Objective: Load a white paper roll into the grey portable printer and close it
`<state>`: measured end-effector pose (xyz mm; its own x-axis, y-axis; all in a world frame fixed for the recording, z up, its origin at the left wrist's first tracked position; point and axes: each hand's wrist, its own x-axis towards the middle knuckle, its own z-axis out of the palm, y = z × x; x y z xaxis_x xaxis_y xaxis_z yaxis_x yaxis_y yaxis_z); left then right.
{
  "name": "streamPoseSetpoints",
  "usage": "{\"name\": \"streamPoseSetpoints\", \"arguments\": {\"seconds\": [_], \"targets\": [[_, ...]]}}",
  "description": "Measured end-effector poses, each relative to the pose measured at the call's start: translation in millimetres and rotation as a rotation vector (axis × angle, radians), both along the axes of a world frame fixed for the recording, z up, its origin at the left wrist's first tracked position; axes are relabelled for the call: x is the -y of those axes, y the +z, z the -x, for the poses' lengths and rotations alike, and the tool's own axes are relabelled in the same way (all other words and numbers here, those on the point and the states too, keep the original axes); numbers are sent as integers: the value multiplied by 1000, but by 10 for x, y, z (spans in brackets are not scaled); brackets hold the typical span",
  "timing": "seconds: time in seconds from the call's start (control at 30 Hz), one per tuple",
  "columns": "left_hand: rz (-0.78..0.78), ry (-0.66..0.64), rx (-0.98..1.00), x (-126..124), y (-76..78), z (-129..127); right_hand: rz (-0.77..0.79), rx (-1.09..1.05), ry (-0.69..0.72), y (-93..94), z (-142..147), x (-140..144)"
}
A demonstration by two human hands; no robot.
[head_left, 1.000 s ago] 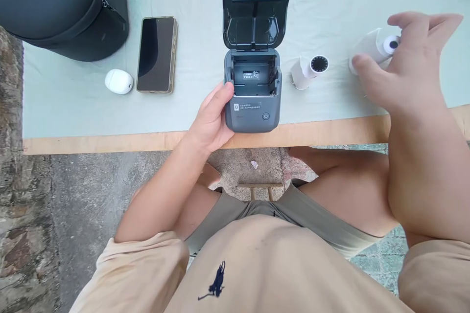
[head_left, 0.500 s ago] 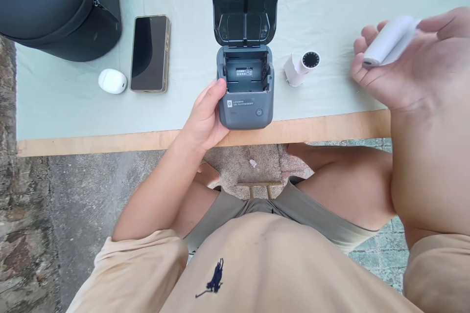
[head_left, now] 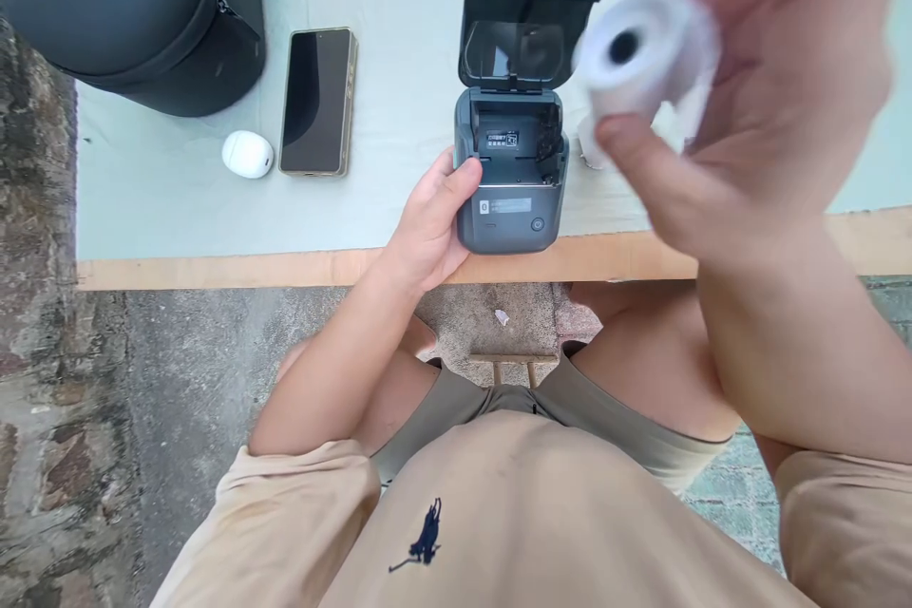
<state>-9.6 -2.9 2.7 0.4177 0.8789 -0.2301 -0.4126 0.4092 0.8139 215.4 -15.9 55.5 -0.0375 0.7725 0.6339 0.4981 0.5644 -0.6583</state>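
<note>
A dark grey label printer (head_left: 511, 218) stands at the table's front edge with its lid (head_left: 531, 9) raised and its paper bay bare. My left hand (head_left: 436, 218) grips the printer's left side, thumb on top by the bay. Up close to the camera, my right hand (head_left: 769, 104) holds a white paper roll (head_left: 641, 43) between thumb and fingers, its dark core hole facing me. The roll is blurred, with a loose paper end below it. Behind that hand, another white roll (head_left: 590, 144) on the table is mostly hidden.
A smartphone (head_left: 317, 104) lies on the pale cloth (head_left: 385, 66) left of the printer. Beside it is a white earbud case (head_left: 247, 155). A black bag (head_left: 142, 28) stands at the far left. The table's wooden edge (head_left: 299, 268) runs along the front.
My right hand has swung left and closer to the camera, turning the paper roll so its core faces me. The view has shifted slightly; my left hand keeps its grip on the printer.
</note>
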Motion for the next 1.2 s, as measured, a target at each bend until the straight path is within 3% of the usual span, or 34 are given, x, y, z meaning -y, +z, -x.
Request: {"name": "streamPoseSetpoints", "arguments": {"seconds": [0.03,0.13,0.3,0.67,0.9,1.2], "targets": [[1,5,8,5,2,-7,-28,143,30,35,118,26],[7,19,35,19,10,-19,-29,443,-61,32,321,15],[34,8,69,44,31,-26,-65,587,-155,-129,324,-108],[18,3,48,74,27,-69,11,594,-139,-36,316,-27],[-14,14,24,80,17,-63,-27,548,-126,-87,323,-26],[-37,-5,23,101,-20,-49,62,607,-146,-176,300,-78]]}}
